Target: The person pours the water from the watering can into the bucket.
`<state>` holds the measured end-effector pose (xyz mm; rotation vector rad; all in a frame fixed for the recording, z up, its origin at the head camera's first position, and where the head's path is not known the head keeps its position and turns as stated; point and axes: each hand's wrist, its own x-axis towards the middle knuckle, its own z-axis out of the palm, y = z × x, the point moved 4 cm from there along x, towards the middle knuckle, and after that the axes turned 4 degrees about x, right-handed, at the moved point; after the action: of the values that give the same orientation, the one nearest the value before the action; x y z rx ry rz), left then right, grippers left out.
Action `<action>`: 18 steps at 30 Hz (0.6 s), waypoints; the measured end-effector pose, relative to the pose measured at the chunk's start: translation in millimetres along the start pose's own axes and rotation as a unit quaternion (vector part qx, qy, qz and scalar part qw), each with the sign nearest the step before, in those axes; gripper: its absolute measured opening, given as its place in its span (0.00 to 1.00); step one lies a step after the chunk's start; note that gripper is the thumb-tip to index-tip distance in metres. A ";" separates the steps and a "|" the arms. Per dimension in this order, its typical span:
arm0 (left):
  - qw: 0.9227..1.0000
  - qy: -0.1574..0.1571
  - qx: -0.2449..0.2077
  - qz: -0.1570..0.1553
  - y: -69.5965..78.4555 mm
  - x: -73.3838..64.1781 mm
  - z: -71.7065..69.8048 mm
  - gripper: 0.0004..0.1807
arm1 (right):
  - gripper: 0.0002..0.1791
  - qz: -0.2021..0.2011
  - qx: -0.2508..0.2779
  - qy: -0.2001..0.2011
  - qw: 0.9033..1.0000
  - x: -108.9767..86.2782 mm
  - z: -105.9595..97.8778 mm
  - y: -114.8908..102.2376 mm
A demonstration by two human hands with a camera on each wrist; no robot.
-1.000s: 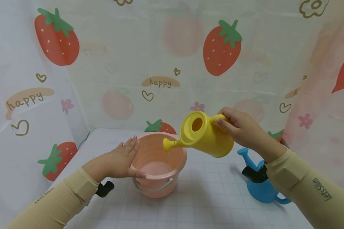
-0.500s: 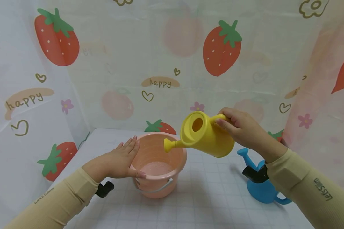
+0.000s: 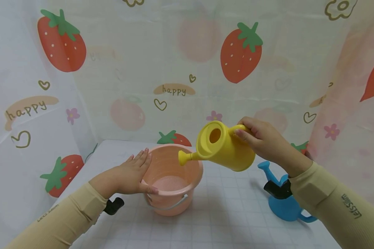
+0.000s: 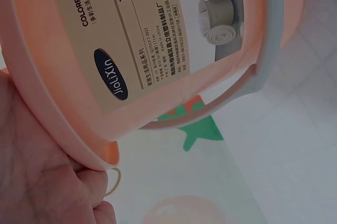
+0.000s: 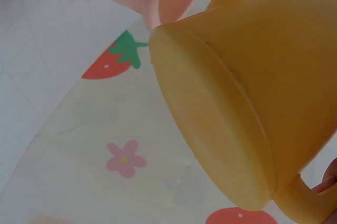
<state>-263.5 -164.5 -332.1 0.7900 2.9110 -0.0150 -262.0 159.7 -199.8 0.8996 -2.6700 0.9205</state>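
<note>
A pink bucket [image 3: 174,204] stands upright on the table, its pale handle hanging down at the front. My left hand [image 3: 127,176] rests on the bucket's left rim, fingers straight and thumb along the front edge. The left wrist view shows the palm against the rim and a printed label [image 4: 116,39] on the bucket's side. In my right hand [image 3: 261,138] I grip the handle of a yellow watering can [image 3: 227,148]. The can is tilted left, its spout [image 3: 184,157] over the bucket's opening. No stream shows at the spout. The right wrist view shows the can's base [image 5: 210,124].
A blue watering can [image 3: 283,207] stands on the table at the right, partly hidden by the right wrist's black camera mount [image 3: 278,189]. The white table [image 3: 230,221] has a faint grid. Strawberry-printed curtains [image 3: 137,62] hang behind it and at both sides.
</note>
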 end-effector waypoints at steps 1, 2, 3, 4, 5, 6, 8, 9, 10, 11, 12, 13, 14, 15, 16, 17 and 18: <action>1.000 0.000 -0.001 0.000 0.0 0.1 0.0 0.67 | 0.09 0.000 -0.001 0.001 1.000 0.0 -0.1 0.0; 1.000 0.000 -0.002 0.000 0.2 0.1 -0.2 0.67 | 0.09 -0.001 -0.002 0.001 1.000 0.1 -0.3 0.1; 1.000 0.000 -0.003 0.000 0.1 0.3 -0.2 0.67 | 0.09 -0.001 -0.003 0.002 1.000 0.1 -0.4 0.1; 1.000 -0.001 -0.004 -0.001 0.0 0.3 -0.1 0.67 | 0.09 -0.001 -0.004 0.002 1.000 0.1 -0.3 0.1; 1.000 0.000 -0.005 -0.001 -0.4 0.6 0.4 0.67 | 0.09 -0.001 -0.005 0.002 1.000 0.2 -0.2 0.1; 1.000 0.001 -0.003 -0.003 -1.0 1.1 1.3 0.68 | 0.09 -0.002 -0.005 0.002 1.000 0.4 -0.1 0.1; 1.000 0.002 -0.002 -0.003 -1.7 1.9 2.7 0.68 | 0.09 -0.002 -0.005 0.002 1.000 0.6 0.4 0.1; 1.000 0.003 -0.001 -0.003 -2.1 2.3 3.3 0.68 | 0.10 -0.001 -0.006 0.002 1.000 0.7 0.6 0.1; 1.000 0.003 0.002 -0.004 -2.3 2.5 4.0 0.68 | 0.10 -0.001 -0.005 0.001 1.000 0.7 0.8 0.0; 1.000 0.005 0.001 -0.004 -2.6 2.8 4.5 0.68 | 0.10 -0.001 -0.005 0.000 1.000 0.8 1.0 -0.2; 1.000 0.005 0.000 -0.003 -2.4 2.6 4.4 0.68 | 0.10 -0.001 -0.004 0.000 1.000 0.8 1.2 -0.3; 1.000 0.006 -0.002 -0.001 -2.0 2.2 3.6 0.68 | 0.10 -0.002 -0.003 0.000 1.000 0.8 1.3 -0.5; 1.000 0.006 -0.003 -0.001 -1.9 1.9 3.2 0.68 | 0.10 -0.002 -0.003 0.000 1.000 0.8 1.3 -0.6; 1.000 0.007 -0.004 0.000 -1.8 1.6 2.7 0.68 | 0.10 -0.002 -0.003 0.000 1.000 0.8 1.3 -0.7; 1.000 0.007 -0.004 0.000 -1.4 1.3 2.2 0.68 | 0.10 -0.003 -0.002 0.000 1.000 0.8 1.3 -0.7; 1.000 0.007 -0.007 0.001 -1.3 1.1 1.6 0.68 | 0.09 -0.004 -0.002 0.000 1.000 0.8 1.3 -0.7; 1.000 0.007 -0.007 0.001 -1.1 0.9 1.2 0.68 | 0.10 -0.004 -0.002 0.000 1.000 0.9 1.3 -0.7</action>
<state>-264.7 -165.1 -333.4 0.7945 2.9192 0.0119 -262.2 158.0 -200.2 0.9083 -2.6662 0.9124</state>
